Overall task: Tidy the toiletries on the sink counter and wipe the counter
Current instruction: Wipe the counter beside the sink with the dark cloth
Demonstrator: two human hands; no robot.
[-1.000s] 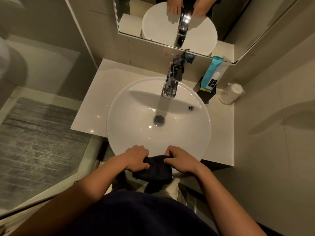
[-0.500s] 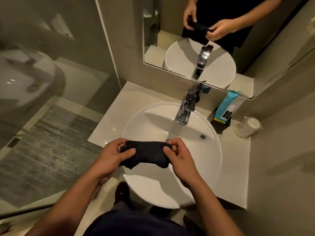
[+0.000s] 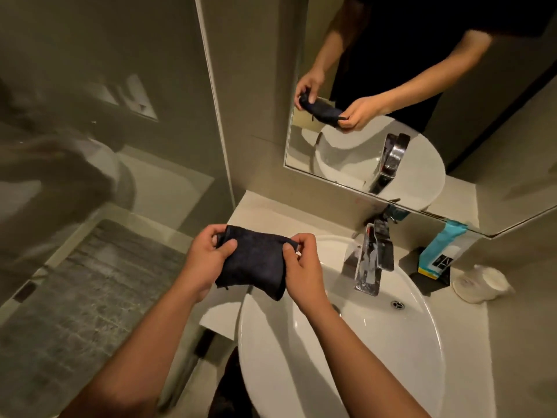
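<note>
Beige tiled walls [image 3: 256, 86], wall mirror [image 3: 346, 152], grey floor mat [image 3: 90, 297], dim warm light

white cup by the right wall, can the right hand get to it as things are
Probably not right away: the right hand is pinching the dark cloth. The cup lies past the tap, otherwise unblocked.

I see a dark cloth [image 3: 253, 260], soft and matt with a napped weave. The basin [image 3: 376, 357] looks like glossy white ceramic, the tap [image 3: 369, 260] is mirror-polished metal, and the pale worktop [image 3: 271, 218] is smooth with a faint sheen. The floor mat [image 3: 90, 285] looks rough and grey.
</note>
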